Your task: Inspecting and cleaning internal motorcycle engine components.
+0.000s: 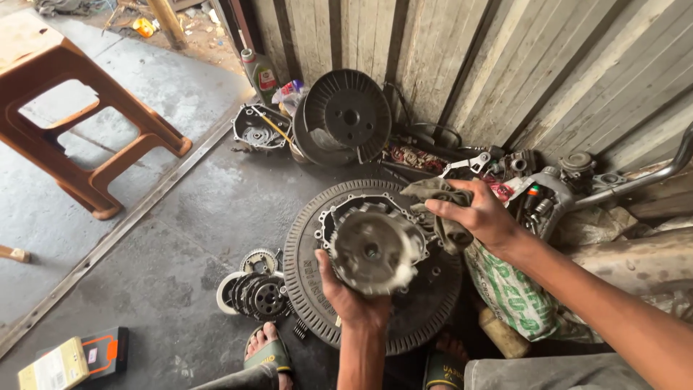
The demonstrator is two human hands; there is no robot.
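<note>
My left hand (351,295) holds up a round grey metal clutch housing (375,249) from below, its open face toward me. My right hand (478,214) grips a dirty grey-brown rag (442,209) just right of the housing's rim, touching or nearly touching it. Under both lies an engine case cover (339,213) resting on a big ribbed round disc (303,267) on the concrete floor.
A stack of clutch plates and gears (256,292) lies left of the disc. By the wooden wall stand a dark spoked wheel drum (346,115), another engine cover (258,128) and an oil bottle (261,72). Brown plastic stool (68,119) at left; printed sack (516,292) and engine parts (556,184) at right. My sandalled feet (267,350) are below.
</note>
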